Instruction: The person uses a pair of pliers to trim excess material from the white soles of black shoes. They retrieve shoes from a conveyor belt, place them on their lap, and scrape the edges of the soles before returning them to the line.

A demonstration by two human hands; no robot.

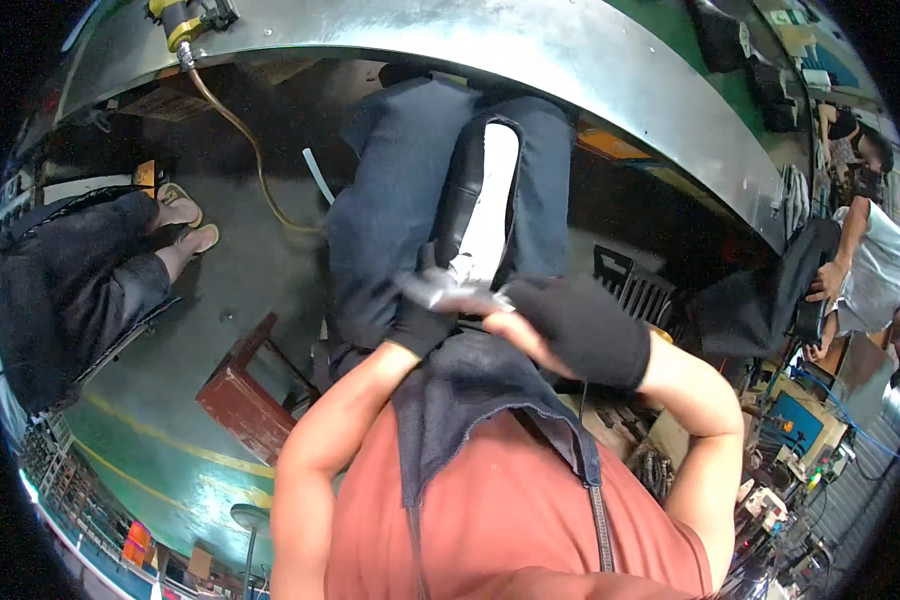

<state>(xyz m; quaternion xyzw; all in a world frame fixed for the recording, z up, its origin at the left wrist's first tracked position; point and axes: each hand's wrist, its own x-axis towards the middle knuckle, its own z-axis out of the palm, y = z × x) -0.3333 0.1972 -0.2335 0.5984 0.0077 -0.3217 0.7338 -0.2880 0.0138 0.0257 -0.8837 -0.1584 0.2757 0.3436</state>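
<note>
A black shoe (494, 190) lies sole-up along my thighs, its toe away from me. Its long white underside is framed by the black upper. My left hand (423, 325), in a black fingerless glove, is closed round the shoe's near end; its fingers are partly hidden. My right hand (585, 328), gloved the same way, is closed on a grey metal hand tool (452, 296) that crosses over the near end of the shoe. Motion blurs the tool, so its exact kind does not show. A dark denim apron (480, 385) covers my lap below the hands.
A metal-topped bench (410, 28) runs across in front of my knees. On it lies a yellow-and-black air tool (182, 22) with a hose (245, 130) hanging down. A reddish-brown stool (253, 395) stands at left. Other people sit at left and work at right.
</note>
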